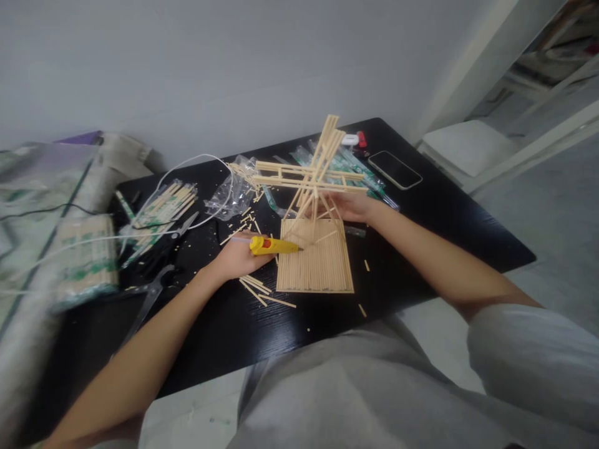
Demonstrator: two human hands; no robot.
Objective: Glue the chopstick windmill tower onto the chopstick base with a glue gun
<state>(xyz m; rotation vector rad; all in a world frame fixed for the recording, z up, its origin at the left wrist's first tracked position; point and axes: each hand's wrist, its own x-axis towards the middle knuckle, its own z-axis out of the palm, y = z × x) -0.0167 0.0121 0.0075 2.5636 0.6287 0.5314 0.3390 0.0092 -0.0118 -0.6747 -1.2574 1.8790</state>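
My left hand (238, 255) is closed around a yellow glue gun (272, 246), whose nozzle points right at the flat base of wooden sticks (316, 265). A white cord runs from the gun toward the back left. On the base stands a windmill-like frame of sticks (313, 171) with crossed blades. My right hand (353, 206) is curled on the frame's right side, just above the base, partly hidden behind the sticks.
The low black table (421, 237) carries loose stick offcuts (262, 293), scissors (159, 274), packs of chopsticks (161, 212), clear plastic wrappers (231, 196), a phone (394, 169) and a small red-and-white item (355, 139). Bundles and bags lie left. My grey-clad knees fill the foreground.
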